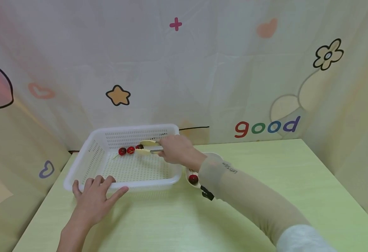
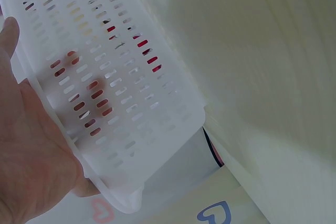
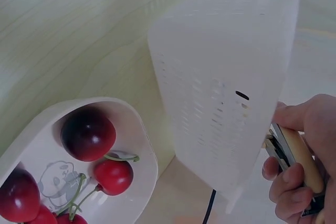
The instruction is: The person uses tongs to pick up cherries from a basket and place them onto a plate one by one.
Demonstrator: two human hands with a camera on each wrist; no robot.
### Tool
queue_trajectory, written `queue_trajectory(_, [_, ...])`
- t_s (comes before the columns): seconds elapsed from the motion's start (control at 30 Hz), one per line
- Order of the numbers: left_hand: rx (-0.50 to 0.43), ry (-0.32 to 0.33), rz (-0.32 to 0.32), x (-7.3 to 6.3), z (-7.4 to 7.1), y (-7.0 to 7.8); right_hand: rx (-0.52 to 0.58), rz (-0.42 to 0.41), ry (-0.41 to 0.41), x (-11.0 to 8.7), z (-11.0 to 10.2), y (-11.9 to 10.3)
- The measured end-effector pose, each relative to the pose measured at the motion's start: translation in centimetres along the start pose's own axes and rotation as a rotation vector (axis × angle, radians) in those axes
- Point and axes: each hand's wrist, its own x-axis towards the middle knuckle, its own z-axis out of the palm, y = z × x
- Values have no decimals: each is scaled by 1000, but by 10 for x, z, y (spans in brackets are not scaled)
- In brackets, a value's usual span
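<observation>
Inside the basket (image 1: 158, 182), tongs (image 1: 144, 151) by cherries (image 1: 130, 150)

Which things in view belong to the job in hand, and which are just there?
Job:
- white perforated plastic basket
- yellow-tipped metal tongs
- round dark red cherries
- white panda-print bowl

Just there:
- pale printed fabric curtain
- pale green table

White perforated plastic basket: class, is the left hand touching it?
Touching. The head view shows the left hand hooked over the near rim of the basket.
</observation>
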Motion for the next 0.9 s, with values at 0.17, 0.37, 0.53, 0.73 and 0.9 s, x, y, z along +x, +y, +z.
queue_trajectory(0.17, [1,-10,-5,0,0,0,5,-26,13,-7,-4,2])
queue_trajectory(0.37, [0,-33,-11,2,-1,-1,-8,-57,24,-17,-8,6])
queue_trajectory(0.53, [-1,-33,-8,2,-1,-1,-10,-64,40,-26,-9,13])
queue_trajectory(0.73, [-2,-30,-6,2,-1,0,-19,-48,31,-34,-11,26])
queue_trajectory(0.9, [-5,-30,-7,1,-1,1,-13,-41,38,-37,-14,33])
